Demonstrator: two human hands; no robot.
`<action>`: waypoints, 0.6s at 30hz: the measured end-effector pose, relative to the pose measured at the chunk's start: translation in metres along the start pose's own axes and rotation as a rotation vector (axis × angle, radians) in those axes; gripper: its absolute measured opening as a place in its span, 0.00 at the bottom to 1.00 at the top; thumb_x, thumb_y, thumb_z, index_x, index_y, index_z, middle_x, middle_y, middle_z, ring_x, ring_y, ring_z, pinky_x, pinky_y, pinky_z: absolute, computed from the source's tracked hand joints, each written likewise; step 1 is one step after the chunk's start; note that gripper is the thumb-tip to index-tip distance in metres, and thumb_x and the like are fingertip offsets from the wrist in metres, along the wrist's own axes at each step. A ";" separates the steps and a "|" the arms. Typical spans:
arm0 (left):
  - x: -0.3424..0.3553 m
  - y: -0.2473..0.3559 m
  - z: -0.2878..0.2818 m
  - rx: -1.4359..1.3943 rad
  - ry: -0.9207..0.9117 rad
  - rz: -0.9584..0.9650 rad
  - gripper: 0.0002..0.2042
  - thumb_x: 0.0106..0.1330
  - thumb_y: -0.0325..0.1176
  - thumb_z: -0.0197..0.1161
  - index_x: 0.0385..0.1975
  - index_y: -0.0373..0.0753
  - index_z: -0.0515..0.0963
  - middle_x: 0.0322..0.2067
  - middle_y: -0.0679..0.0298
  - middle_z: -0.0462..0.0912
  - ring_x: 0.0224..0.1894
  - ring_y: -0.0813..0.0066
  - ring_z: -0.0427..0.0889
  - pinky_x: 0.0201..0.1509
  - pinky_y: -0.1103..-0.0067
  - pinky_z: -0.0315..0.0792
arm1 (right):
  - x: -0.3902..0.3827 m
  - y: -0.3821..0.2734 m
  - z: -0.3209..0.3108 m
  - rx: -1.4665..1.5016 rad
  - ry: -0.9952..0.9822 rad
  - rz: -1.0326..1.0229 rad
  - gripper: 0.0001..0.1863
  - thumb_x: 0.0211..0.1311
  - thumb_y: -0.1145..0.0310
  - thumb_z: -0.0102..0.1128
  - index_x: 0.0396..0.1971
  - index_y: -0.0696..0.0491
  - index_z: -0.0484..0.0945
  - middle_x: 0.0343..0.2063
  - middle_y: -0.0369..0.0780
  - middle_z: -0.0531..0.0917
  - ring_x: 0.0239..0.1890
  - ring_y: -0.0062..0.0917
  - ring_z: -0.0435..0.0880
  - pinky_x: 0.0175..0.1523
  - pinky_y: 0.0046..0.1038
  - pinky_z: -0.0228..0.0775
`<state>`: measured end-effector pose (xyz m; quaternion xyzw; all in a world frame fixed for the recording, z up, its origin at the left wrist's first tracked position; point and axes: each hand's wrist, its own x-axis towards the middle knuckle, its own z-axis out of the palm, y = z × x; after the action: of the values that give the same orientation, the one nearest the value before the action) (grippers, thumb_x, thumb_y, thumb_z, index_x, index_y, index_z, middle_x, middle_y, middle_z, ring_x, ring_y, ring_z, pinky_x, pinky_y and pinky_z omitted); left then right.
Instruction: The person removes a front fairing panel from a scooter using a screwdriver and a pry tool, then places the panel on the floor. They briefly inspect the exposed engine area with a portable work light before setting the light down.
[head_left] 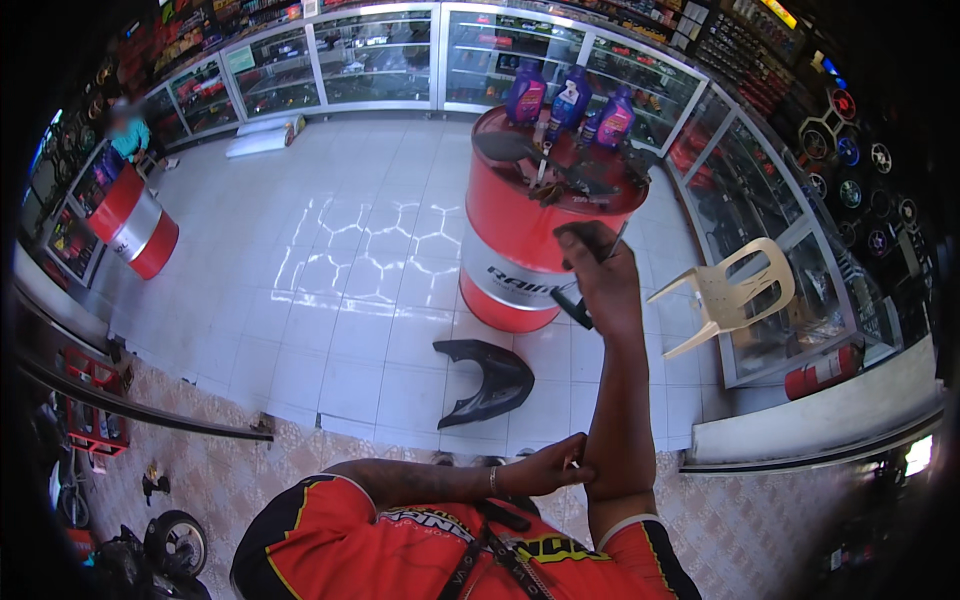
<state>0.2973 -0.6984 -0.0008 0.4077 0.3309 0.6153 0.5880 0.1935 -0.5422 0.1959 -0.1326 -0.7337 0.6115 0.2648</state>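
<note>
My right hand (598, 262) is raised in front of the red drum (500, 235) and closed around what looks like a screwdriver. Its dark green handle (572, 308) sticks out below the fist, and a thin shaft shows above. Folded across my body, my left hand (553, 466) lies against my right forearm near the elbow. Its fingers are curled together, with a small pale spot between them too small to name. On the drum top rest a black motorcycle mirror (508, 147), several dark parts, and purple bottles (570, 98).
A black curved fairing panel (512, 383) lies on the white tiles before the drum. To the right are a beige plastic chair (735, 295) and a fire extinguisher (822, 372). Glass display cases (375, 65) line the back. A second drum (133, 222) and a person (130, 135) are far left.
</note>
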 end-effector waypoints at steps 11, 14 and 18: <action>-0.001 0.022 -0.022 0.235 0.402 0.136 0.26 0.68 0.40 0.68 0.58 0.35 0.65 0.49 0.60 0.75 0.50 0.74 0.76 0.52 0.75 0.74 | 0.061 0.045 -0.057 -0.075 0.374 0.099 0.13 0.66 0.61 0.65 0.38 0.57 0.83 0.24 0.31 0.78 0.25 0.14 0.71 0.33 0.21 0.63; 0.022 0.032 -0.031 0.324 0.421 0.159 0.29 0.68 0.35 0.67 0.64 0.36 0.61 0.51 0.61 0.72 0.51 0.75 0.75 0.55 0.76 0.73 | 0.085 0.058 -0.087 0.090 0.432 0.151 0.10 0.66 0.62 0.64 0.34 0.54 0.82 0.18 0.28 0.71 0.17 0.10 0.62 0.22 0.19 0.52; 0.084 0.035 -0.044 0.409 0.473 0.076 0.28 0.68 0.41 0.67 0.61 0.34 0.66 0.53 0.59 0.74 0.51 0.73 0.76 0.53 0.75 0.74 | 0.152 0.107 -0.128 0.292 0.301 0.018 0.08 0.66 0.62 0.64 0.29 0.48 0.79 0.16 0.27 0.69 0.12 0.10 0.60 0.15 0.19 0.47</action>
<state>0.2438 -0.6147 0.0201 0.3749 0.5599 0.6353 0.3773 0.1247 -0.3342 0.1409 -0.1893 -0.5882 0.6870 0.3824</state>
